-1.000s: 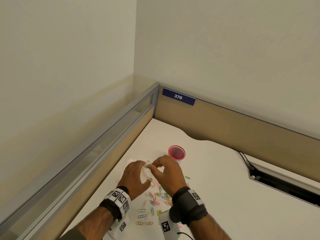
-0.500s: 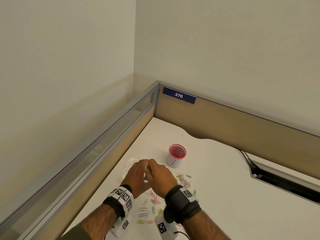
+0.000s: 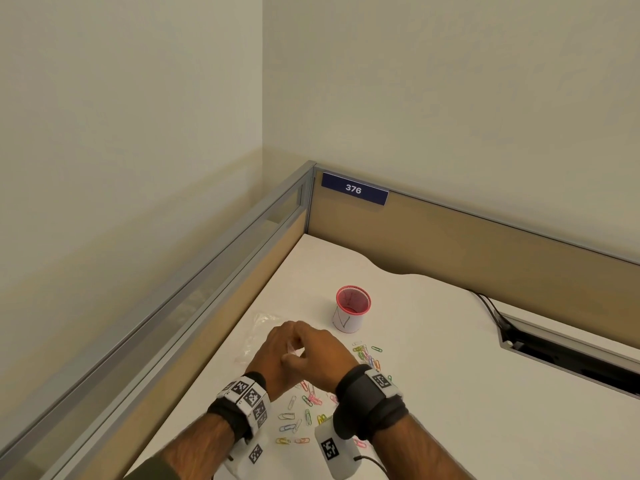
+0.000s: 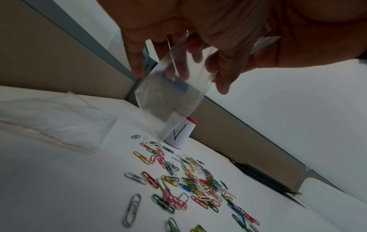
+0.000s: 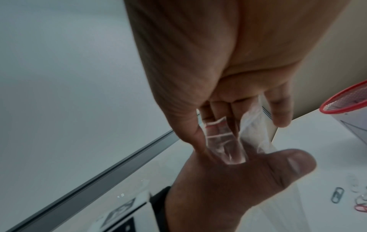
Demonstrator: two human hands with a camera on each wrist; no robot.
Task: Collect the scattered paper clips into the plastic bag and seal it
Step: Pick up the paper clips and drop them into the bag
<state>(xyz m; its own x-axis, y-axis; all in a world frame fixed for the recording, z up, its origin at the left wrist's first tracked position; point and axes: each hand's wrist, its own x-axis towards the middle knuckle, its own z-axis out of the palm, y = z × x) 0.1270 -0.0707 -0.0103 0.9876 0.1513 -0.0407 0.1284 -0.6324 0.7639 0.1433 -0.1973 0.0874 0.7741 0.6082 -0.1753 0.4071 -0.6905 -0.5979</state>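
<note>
Both hands meet over the bench, gripping the mouth of the small clear bag point(image 4: 174, 94): the left hand point(image 3: 277, 355) holds one side, and the right hand point(image 3: 320, 358) pinches the other lip between thumb and fingers point(image 5: 224, 141), so each grip is closed on the bag and neither is free. The bag hangs empty from that shared hold, raised over the clips point(image 4: 190, 180) with its bottom corner pointing down at the 12 o'clock end of the pile (whether it touches the bench there I cannot tell). The film looks thin and slippery, so I judge the likeliest trouble is a lip sliding out of a pinch, or the two layers clinging so the mouth never parts. With both hands taken up, nothing is left to gather clips; letting go with one hand may let the mouth sag shut. The clips lie loose and overlapping below the hands, from 6 round to 3 o'clock in the head view, so a sweep could push some off the near edge or knock the red-rimmed cup point(image 3: 350, 311) at 1 o'clock. Another flat clear bag point(image 4: 59, 122) lies at 11 o'clock and could be confused with this one.
</note>
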